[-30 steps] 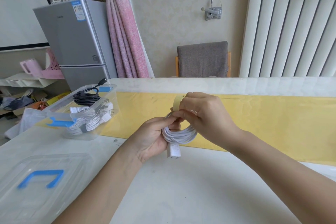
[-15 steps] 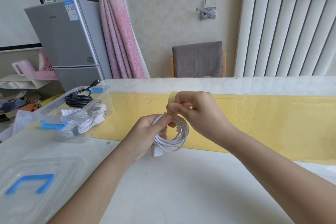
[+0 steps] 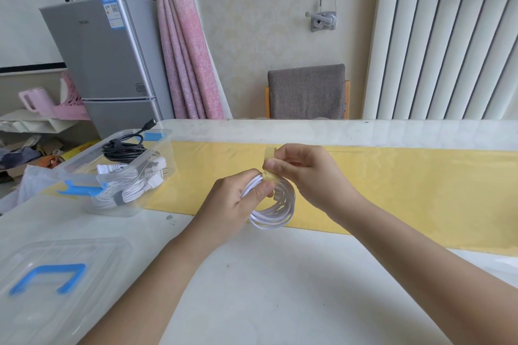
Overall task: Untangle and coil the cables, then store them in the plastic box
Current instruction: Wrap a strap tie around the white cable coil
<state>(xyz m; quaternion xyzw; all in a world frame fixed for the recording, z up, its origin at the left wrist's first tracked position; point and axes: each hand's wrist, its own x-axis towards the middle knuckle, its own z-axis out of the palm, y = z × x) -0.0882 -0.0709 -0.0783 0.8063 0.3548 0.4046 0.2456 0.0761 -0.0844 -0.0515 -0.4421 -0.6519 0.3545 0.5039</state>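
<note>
- Head view, vs 0.5 s ago: the white cable coil (image 3: 276, 213) hangs more open as a ring. The white plug that stuck out under the L hand no longer shows. Hands, box and lid sit about where they were.
- Vs 1 s ago: the coil was bunched under both hands; now it hangs at 3 o'clock of the L hand.
- L hand (image 3: 238, 199): grasping the coil at its top, thumb pressed on the strands beside the strap.
- R hand (image 3: 305, 173): fingers curled, thumb and forefinger pinching the yellow strap (image 3: 269, 165). The strap loops over the coil's top and its free end stands up at 12 o'clock.
- Coil is held above the table (image 3: 280, 288), over the near edge of the yellow runner (image 3: 420, 190).
- Counts: 2 hands, 1 held coil, 1 strap, 1 plastic box (image 3: 168, 145), 1 lid (image 3: 56, 274) w/ blue handle.
- In the box: 1 black cable bundle (image 3: 123, 148) and white cables (image 3: 131, 185) w/ a grey band; can't tell how many white ones.
- Box is at 9 o'clock of the hands, well apart and open-topped. Lid is at 8 o'clock, flat on the table and cut off by the frame edge.
- Table's far edge is at 12 o'clock, w/ 1 chair (image 3: 307, 92) behind it. Its L edge runs past box and lid.
- Open tabletop at 6 o'clock, between the forearms.
</note>
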